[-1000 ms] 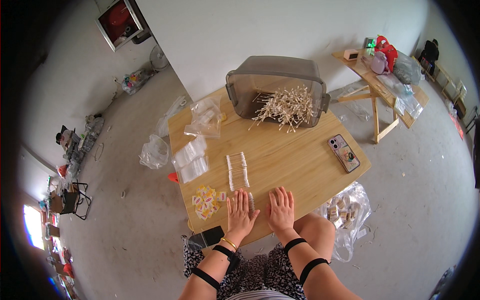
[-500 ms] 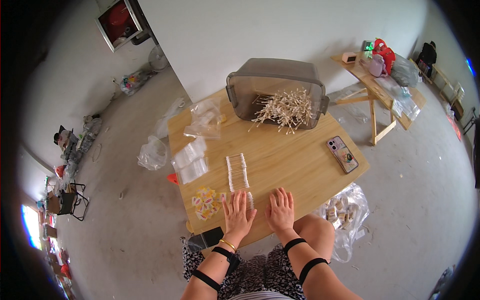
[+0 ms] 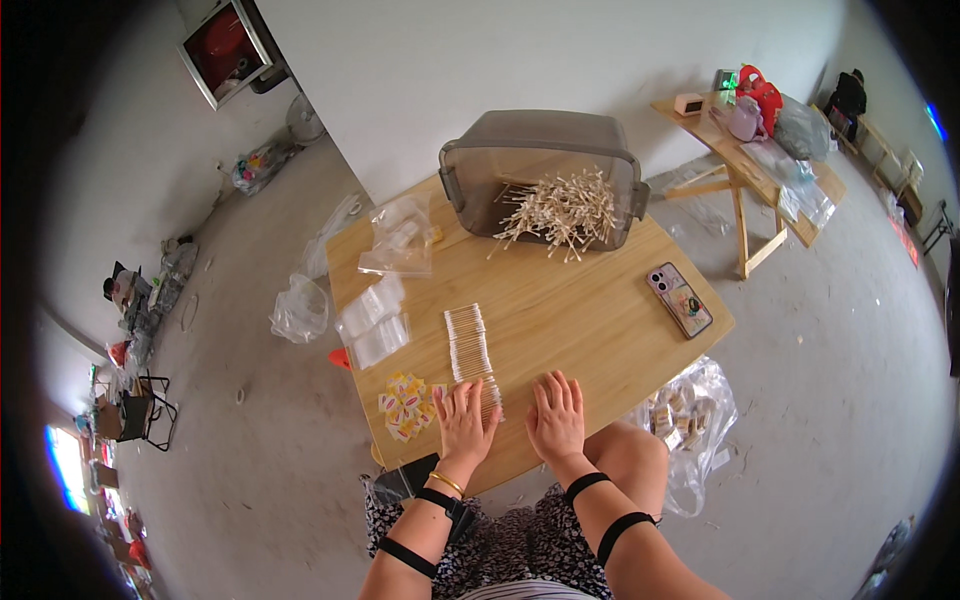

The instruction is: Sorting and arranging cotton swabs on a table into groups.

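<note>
1. From my remote post: bare left hand [image 3: 465, 432] palm down, fingers extended, grip released. It partly covers the near end of a column of slim white cotton swabs [image 3: 467, 342] laid side by side. I cannot tell how firmly the fingers touch them.
2. Bare right hand [image 3: 556, 425] rests flat on the pale wood-grain bench [image 3: 580, 310], grip relaxed, nothing held; apart from the column, to its right.
3. Change: the left hand has shifted slightly leftward and away from the body. I see more near-end swabs beside its fingers, and the break in the column looks narrower.
4. My judgement: the two groups now read almost as one file, edges roughly aligned.
5. Nearby: small yellow-and-white paper cards [image 3: 403, 405] heaped left of the left hand; loose swabs [image 3: 565, 212] spilling from a grey translucent plastic tub [image 3: 550, 130] tipped sideways.
</note>
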Available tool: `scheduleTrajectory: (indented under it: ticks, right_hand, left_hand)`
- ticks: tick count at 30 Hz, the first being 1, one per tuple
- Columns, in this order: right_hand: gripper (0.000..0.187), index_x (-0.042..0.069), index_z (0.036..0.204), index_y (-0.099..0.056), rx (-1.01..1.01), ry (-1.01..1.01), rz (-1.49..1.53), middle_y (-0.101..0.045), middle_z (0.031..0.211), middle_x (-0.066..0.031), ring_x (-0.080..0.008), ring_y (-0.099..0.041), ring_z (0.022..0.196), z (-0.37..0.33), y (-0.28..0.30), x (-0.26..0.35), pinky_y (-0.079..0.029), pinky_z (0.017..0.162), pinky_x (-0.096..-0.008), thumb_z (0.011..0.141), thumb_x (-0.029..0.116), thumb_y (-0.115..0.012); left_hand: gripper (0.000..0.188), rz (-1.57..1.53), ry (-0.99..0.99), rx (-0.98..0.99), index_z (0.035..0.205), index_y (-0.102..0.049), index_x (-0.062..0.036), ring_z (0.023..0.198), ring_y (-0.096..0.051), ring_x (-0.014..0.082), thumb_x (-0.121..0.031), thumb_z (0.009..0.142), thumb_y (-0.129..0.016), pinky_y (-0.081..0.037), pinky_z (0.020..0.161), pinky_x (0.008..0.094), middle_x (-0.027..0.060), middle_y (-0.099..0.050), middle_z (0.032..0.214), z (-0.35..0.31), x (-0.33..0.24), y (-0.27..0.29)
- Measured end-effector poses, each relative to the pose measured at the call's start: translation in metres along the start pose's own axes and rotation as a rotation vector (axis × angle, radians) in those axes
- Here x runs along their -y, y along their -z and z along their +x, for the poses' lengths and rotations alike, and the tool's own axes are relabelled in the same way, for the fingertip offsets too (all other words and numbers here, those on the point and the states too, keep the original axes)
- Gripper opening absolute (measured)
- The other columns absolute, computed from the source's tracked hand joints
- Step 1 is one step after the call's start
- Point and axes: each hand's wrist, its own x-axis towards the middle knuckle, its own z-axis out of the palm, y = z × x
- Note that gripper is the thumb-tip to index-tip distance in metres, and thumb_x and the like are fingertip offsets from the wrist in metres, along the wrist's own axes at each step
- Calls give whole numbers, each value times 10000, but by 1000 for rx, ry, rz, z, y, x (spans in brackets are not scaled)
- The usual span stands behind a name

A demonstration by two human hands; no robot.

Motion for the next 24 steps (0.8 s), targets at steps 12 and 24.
scheduleTrajectory:
  ticks: [12, 24]
  right_hand:
    - [463, 49, 1315, -564, -11, 7, 9, -489, 1398, -148, -306, -369, 1411, 0, 1, 0, -241, 1201, -499, 882, 212, -576]
    - [458, 58, 1319, -568, 16, 0, -26, -485, 1425, -138, -290, -360, 1422, 0, -3, 0, -221, 1209, -489, 892, 223, -560]
  left_hand:
    - [547, 2, -20, 60, 1342, -509, -43, 1270, -445, 300, -460, 989, -492, -116, 1217, 571, 106, -514, 1285, -1, 1, 3]
    - [836, 84, -81, 253, 1576, -143, -10, 1529, -135, 304, -573, 1002, -369, -14, 1229, 555, 149, -175, 1643, -22, 6, -8]
